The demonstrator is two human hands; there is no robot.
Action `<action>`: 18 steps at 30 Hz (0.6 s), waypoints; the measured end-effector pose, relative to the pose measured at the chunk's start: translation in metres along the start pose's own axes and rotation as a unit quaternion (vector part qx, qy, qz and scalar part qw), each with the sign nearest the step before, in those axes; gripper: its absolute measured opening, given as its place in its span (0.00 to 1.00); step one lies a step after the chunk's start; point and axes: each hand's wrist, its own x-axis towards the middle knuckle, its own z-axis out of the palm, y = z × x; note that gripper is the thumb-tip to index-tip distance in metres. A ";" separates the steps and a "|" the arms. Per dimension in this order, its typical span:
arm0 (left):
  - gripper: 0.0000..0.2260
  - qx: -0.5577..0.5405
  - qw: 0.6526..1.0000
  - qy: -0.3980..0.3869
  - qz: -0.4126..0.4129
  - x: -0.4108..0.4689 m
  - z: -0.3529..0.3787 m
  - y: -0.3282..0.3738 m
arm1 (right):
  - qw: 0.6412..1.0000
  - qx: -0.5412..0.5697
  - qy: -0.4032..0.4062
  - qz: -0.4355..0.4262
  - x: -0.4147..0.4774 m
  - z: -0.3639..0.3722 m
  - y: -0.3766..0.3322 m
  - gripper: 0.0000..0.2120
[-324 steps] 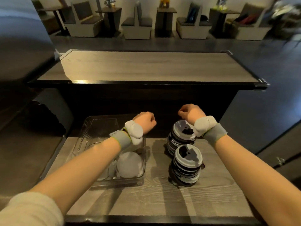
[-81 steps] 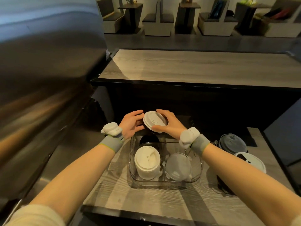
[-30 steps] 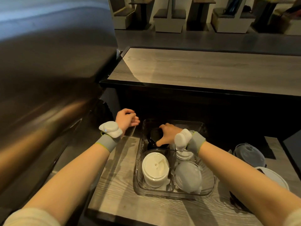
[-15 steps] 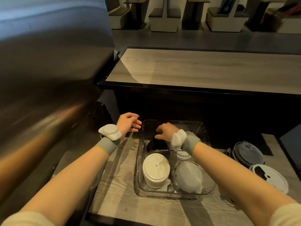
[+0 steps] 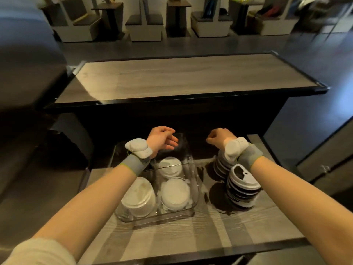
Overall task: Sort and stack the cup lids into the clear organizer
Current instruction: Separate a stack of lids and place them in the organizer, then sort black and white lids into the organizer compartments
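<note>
right hand (image 5: 219, 137) is out of the clear organizer (image 5: 194, 180) since half a second ago and now hovers past the mixed lid stacks (image 5: 242, 188), curled loosely shut, holding nothing visible. left hand (image 5: 162, 139) hangs over the organizer's far-left corner, fingers slack and half open, empty. white lids (image 5: 174, 192) sit in three compartments; the far-left one is dark, contents unclear. risk: the two loose stacks outside stand close together, and a forearm brushing them could topple them. no readable writing or brand anywhere.
</note>
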 end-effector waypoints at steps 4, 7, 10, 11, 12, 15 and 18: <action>0.12 -0.069 0.991 -0.107 -0.045 -0.007 0.059 0.014 | 0.997 0.029 0.033 0.066 -0.002 -0.011 0.051 0.17; 0.16 -0.064 0.984 -0.131 -0.107 0.005 0.100 0.013 | 0.992 0.065 -0.007 0.111 0.003 -0.015 0.084 0.21; 0.10 0.037 0.976 -0.133 -0.170 0.013 0.136 0.006 | 0.970 0.156 -0.076 0.168 0.002 -0.014 0.107 0.28; 0.08 0.075 0.969 -0.133 -0.195 0.016 0.146 0.003 | 0.960 0.194 -0.096 0.175 0.000 -0.013 0.113 0.28; 0.10 0.101 0.964 -0.138 -0.206 0.016 0.151 -0.001 | 0.949 0.228 -0.119 0.181 -0.003 -0.010 0.115 0.28; 0.20 0.155 0.951 -0.148 -0.223 0.024 0.169 -0.009 | 0.917 0.269 -0.201 0.215 -0.004 -0.006 0.125 0.31; 0.23 0.147 0.938 -0.143 -0.279 0.031 0.178 -0.015 | 0.896 0.283 -0.239 0.246 -0.001 -0.003 0.130 0.36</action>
